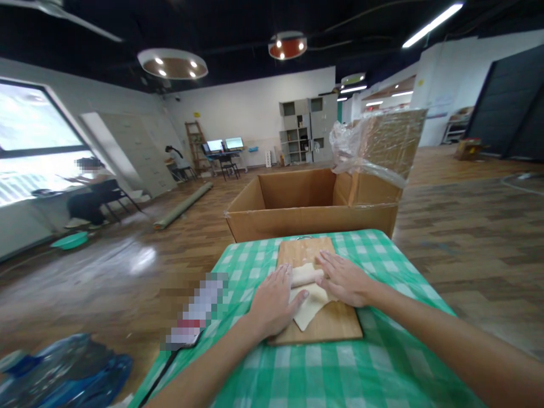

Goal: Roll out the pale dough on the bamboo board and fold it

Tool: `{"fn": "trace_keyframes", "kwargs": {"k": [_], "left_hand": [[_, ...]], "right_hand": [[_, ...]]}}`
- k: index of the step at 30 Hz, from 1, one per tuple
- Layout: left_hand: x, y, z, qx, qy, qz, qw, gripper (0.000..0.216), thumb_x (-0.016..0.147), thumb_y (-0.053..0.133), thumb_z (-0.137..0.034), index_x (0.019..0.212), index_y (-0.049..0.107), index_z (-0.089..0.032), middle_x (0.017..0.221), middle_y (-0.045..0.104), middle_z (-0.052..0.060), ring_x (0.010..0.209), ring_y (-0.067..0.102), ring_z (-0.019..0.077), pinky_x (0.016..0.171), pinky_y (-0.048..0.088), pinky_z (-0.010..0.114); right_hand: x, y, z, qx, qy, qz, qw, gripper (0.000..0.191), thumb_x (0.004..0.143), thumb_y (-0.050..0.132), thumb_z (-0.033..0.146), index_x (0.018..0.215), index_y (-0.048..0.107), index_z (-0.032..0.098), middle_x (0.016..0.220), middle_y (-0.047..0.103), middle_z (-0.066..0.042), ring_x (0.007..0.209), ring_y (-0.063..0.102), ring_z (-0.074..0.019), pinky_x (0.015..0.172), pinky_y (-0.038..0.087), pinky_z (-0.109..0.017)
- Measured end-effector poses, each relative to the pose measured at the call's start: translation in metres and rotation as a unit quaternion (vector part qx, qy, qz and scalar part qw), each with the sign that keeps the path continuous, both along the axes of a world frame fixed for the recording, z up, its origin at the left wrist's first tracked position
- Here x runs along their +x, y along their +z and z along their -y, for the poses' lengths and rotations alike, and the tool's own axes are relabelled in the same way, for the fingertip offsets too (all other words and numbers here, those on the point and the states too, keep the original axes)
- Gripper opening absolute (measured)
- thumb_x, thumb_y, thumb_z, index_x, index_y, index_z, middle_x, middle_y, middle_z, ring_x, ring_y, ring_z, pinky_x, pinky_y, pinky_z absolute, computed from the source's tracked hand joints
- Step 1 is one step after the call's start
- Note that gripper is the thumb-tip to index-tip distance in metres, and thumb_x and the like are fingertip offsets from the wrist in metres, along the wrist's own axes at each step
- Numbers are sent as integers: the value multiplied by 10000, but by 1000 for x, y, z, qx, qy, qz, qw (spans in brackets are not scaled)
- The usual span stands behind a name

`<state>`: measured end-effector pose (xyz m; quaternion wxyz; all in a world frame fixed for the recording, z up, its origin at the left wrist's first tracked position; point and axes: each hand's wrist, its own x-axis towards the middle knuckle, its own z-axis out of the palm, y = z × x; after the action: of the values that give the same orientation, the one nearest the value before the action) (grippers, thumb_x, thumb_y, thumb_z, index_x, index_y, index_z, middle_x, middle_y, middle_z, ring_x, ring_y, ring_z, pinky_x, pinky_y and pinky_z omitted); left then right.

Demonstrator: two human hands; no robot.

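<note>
A wooden cutting board (340, 326) lies on the table, carrying a flat sheet of pale dough (312, 306) with a pointed near edge. Across the upper part of the dough rests a pale cylinder (306, 275) that looks like a rolling pin. My left hand (276, 300) lies over its left end, fingers stretched forward and thumb spread over the dough. Over the right end is my right hand (342, 277), also with fingers extended and apart from the thumb. Both palms face down, and they hide the cylinder's ends.
A green checked cloth (297, 374) covers the table. Left of the board is a blurred-out device (195, 314) with a black cable. Beyond the table stands a large open cardboard box (306, 218). A water jug (63, 368) is at lower left; two people sit farther back.
</note>
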<state>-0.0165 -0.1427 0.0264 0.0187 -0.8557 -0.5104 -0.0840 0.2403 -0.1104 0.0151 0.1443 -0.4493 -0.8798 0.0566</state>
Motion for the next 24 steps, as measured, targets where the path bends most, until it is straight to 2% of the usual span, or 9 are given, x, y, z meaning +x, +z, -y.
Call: {"fn": "trace_keyframes", "kwargs": {"k": [6,10,17,20,24], "left_hand": [[-1,-6,-17,18,-11,8,1000,760,1027,317,-629,1544,388,-76,1596,421,201,1495,382,321,1218,319,503],[0,-6,-30,11,14,1,1000,729,1036,295,-594,1532,405,-71,1592,427,207,1500,375,318,1217,321,490],[-2,-11,-74,60,44,-31,997,671,1062,238,-551,1489,438,-73,1523,500,223,1440,448,339,1173,352,506],[-4,-7,-91,70,38,-69,994,622,1077,223,-509,1443,480,-77,1484,519,244,1400,472,354,1125,387,532],[-4,2,-101,49,10,-108,993,528,1092,217,-427,1368,549,-123,1424,558,241,1350,508,352,1065,431,551]], "right_hand": [[-3,-4,-32,-19,2,-8,1000,800,1062,122,624,1588,359,69,1640,319,-175,1543,258,-287,1264,221,-470],[-6,-9,-53,-25,10,13,1000,771,1066,104,608,1567,425,117,1633,356,-147,1534,283,-286,1264,212,-462],[-16,-20,-107,9,30,66,997,606,1086,224,518,1539,481,208,1596,440,-124,1498,358,-325,1210,290,-551],[-19,-25,-125,29,28,92,995,592,1088,235,508,1542,467,207,1593,443,-146,1491,367,-340,1189,315,-575],[-20,-28,-137,61,68,114,989,567,1096,225,471,1549,451,215,1602,434,-131,1514,311,-356,1204,273,-597]]}}
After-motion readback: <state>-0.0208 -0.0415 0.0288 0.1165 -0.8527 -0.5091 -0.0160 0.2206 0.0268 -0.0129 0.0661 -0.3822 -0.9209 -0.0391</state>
